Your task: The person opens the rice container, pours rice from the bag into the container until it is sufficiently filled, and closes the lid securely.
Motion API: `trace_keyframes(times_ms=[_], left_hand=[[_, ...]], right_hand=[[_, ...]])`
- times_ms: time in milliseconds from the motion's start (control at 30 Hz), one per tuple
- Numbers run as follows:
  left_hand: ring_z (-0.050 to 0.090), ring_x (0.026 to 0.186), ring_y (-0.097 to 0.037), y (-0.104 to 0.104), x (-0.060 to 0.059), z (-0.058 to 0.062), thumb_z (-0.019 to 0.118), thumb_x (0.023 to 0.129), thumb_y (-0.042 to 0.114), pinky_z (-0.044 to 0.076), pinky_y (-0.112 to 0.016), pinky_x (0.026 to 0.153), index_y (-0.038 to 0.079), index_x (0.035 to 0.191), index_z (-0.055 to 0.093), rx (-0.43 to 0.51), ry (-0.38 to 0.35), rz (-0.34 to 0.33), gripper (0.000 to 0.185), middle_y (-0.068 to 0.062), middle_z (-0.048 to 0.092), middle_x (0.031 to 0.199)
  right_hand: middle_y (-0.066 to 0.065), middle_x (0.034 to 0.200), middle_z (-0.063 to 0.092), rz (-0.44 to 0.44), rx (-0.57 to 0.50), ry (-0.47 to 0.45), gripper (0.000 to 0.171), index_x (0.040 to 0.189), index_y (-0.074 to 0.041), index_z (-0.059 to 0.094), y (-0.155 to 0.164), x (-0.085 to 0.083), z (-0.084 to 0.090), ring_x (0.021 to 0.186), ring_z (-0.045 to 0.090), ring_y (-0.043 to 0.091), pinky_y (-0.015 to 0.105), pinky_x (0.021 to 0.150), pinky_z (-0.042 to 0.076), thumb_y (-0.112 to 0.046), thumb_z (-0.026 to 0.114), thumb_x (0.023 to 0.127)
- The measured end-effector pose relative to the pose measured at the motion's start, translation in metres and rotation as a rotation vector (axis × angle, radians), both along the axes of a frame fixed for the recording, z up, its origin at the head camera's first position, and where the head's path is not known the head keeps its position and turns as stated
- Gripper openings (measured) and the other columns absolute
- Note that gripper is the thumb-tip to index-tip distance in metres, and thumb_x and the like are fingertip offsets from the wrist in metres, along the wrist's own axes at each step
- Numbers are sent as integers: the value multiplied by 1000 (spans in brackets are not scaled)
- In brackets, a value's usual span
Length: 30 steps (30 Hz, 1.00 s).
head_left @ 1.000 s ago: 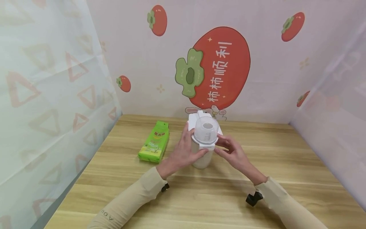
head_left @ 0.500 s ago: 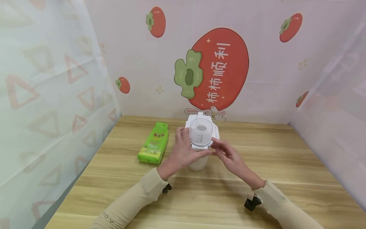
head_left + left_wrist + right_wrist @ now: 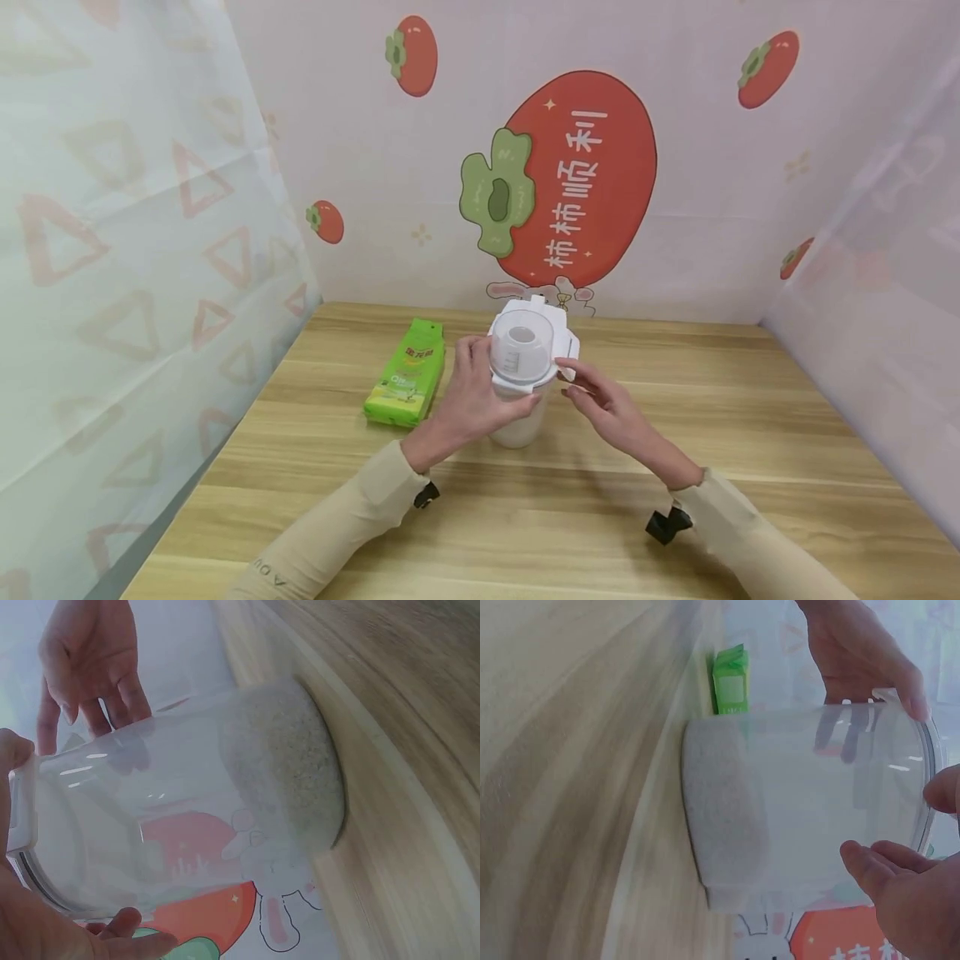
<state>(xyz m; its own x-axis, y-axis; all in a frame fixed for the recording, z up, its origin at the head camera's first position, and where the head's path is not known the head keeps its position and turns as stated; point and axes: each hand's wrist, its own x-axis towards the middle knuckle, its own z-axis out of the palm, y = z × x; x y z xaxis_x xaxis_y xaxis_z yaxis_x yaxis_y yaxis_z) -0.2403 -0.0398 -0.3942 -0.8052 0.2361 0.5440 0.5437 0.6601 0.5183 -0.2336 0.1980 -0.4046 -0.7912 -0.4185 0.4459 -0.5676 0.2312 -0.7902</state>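
A clear plastic storage jar (image 3: 802, 802) with a white lid (image 3: 551, 321) stands upright on the wooden table. Rice (image 3: 285, 757) fills its lower part. A clear measuring cup (image 3: 522, 346) sits upside down on the lid. My left hand (image 3: 476, 404) grips the lid's left side, its thumb stretched across the front below a front latch (image 3: 513, 386). On the other side, my right hand (image 3: 607, 408) has index finger and thumb around a right latch (image 3: 567, 372), which sticks out from the rim. Its other fingers (image 3: 866, 870) lie alongside the jar wall.
A green and yellow packet (image 3: 407, 375) lies on the table (image 3: 675, 375) to the jar's left. Behind the table hangs a cloth backdrop (image 3: 375, 167) printed with persimmons, and side cloths close in the left and right.
The jar has turned clockwise as seen from above. Its front latch has swung left and the right latch has come into view at my right fingertips. Both hands stay at the lid.
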Motion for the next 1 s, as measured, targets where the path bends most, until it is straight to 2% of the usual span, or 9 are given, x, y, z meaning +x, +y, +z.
trace_keyframes(times_ms=[167,267,333,500,533,600,733,833,1000], left_hand=[[42,113,-20,-6,-1,0,82,68,47,52,-32,88,8,135,38,-7,29,-55,89,-11,42,125],[44,114,-19,-9,-2,0,81,70,46,53,-33,89,7,135,38,-20,34,-85,87,-11,43,124],[45,113,-20,-11,-3,1,81,70,46,53,-34,89,6,135,39,-31,35,-102,87,-11,44,123],[49,109,-20,-15,-3,3,80,71,45,54,-34,89,4,135,38,-47,13,-130,86,-11,45,122],[50,108,-20,-15,-2,3,80,71,45,54,-34,88,4,135,38,-48,8,-133,87,-11,45,122],[52,107,-21,-17,-2,4,80,71,43,54,-34,87,4,135,38,-45,-2,-147,86,-11,46,122],[53,108,-20,-22,-4,5,82,71,40,54,-33,89,5,135,40,-30,-22,-206,84,-10,48,122],[53,111,-18,-27,-9,4,82,73,35,54,-30,91,5,135,40,-16,-47,-275,80,-9,48,123],[53,113,-18,-33,-13,5,81,75,30,56,-28,89,6,136,40,1,-69,-357,77,-9,49,125]], right_hand=[[20,141,47,-19,8,-17,50,144,-6,42,8,-3,2,121,52,-2,14,94,49,0,56,97],[23,145,39,-1,-5,-18,53,145,-4,37,12,-5,4,126,46,-2,13,96,47,2,56,96],[24,148,35,-3,-6,-15,54,146,-3,34,15,-5,4,130,43,3,12,97,47,2,55,96],[24,151,32,-40,-7,16,56,147,-2,34,18,-8,7,138,37,29,11,99,44,2,56,96],[23,151,32,-48,-9,24,55,146,-2,34,19,-9,6,138,36,30,11,99,43,2,56,96],[23,152,31,-54,-23,25,55,146,-2,35,19,-12,7,139,37,29,11,99,44,2,55,96],[23,150,34,-57,-26,-7,53,145,-3,37,23,-17,6,132,43,7,9,96,45,0,56,96],[22,147,36,-48,-2,-45,52,145,-4,38,25,-19,8,124,45,-2,8,96,44,-3,56,97],[17,149,35,-34,52,-93,53,146,-11,40,28,-17,12,119,47,0,8,98,43,-8,59,96]])
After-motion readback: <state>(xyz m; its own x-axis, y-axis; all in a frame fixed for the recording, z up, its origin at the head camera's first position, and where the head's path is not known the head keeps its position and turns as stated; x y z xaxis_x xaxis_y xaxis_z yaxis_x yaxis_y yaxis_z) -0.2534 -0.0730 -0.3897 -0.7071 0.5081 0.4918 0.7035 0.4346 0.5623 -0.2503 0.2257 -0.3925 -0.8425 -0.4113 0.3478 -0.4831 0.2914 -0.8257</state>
